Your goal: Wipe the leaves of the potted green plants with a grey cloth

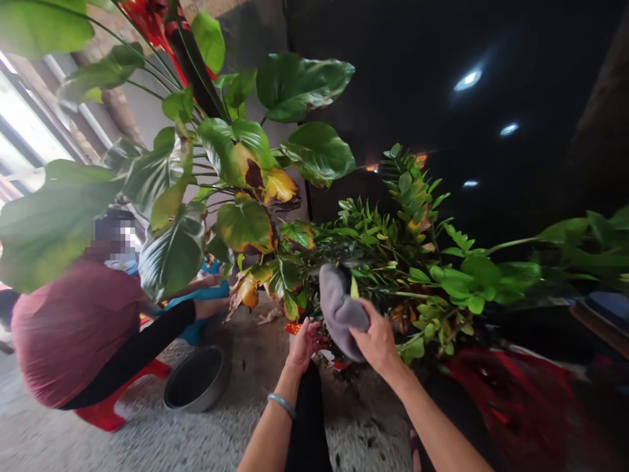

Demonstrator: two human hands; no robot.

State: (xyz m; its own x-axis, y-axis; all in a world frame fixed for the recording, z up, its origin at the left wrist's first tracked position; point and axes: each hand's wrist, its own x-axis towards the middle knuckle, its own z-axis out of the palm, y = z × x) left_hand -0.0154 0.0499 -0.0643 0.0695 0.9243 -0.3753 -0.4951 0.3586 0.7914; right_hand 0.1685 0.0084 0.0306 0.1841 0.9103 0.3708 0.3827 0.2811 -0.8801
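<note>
My right hand (377, 339) grips a folded grey cloth (337, 305) and presses it against a small green leaf (354, 287) of a bushy plant (417, 262). Just left of the cloth, my left hand (304, 342) is raised under the foliage with curled fingers; I cannot make out what it holds, if anything. A pale bracelet (282, 404) circles that wrist. A tall plant with big green and yellowing leaves (236, 164) rises at the left.
A person in a maroon top (73, 328) sits at the left on a red stool (111, 406). A grey metal bowl (195, 379) lies on the speckled floor (147, 439). Red fabric (511, 393) lies at the lower right. Behind is a dark wall.
</note>
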